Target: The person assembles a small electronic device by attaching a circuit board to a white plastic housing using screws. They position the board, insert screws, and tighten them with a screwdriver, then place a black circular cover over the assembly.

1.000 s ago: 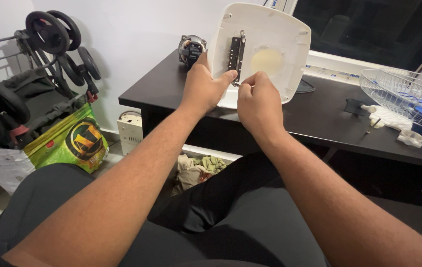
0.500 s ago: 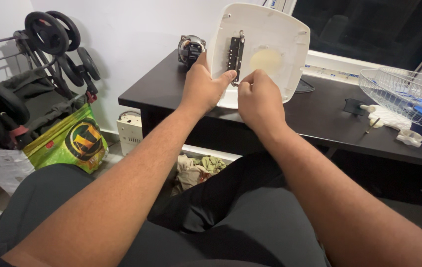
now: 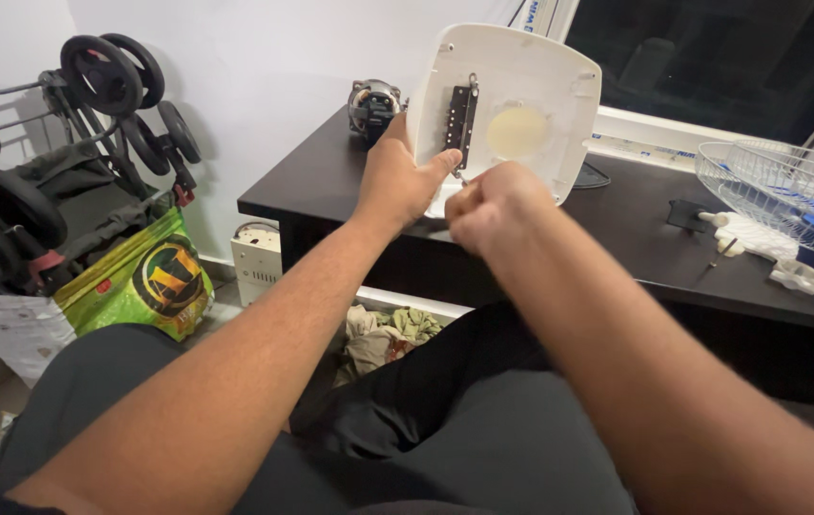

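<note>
Your white cover [image 3: 531, 91] carries a black strip [image 3: 460, 116] and a pale yellow disc [image 3: 516, 132]. At nine o'clock sits a green-and-yellow bag [image 3: 144, 281]; the desk [image 3: 617, 229] is black.

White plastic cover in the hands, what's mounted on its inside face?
On the white plastic cover: an upright dark metal strip and a round yellowish patch. The right hand hides the lower edge.

A white plastic cover [image 3: 531, 86], square with rounded corners, stands nearly upright in the upper middle of the frame, its hollow inner side facing the camera and its lower edge down by the black table. A narrow dark circuit strip [image 3: 459, 116] runs vertically on its inner face, left of centre. Just right of the strip sits a pale yellowish round patch [image 3: 516, 131]. Small moulded screw posts show at the cover's corners.
</note>
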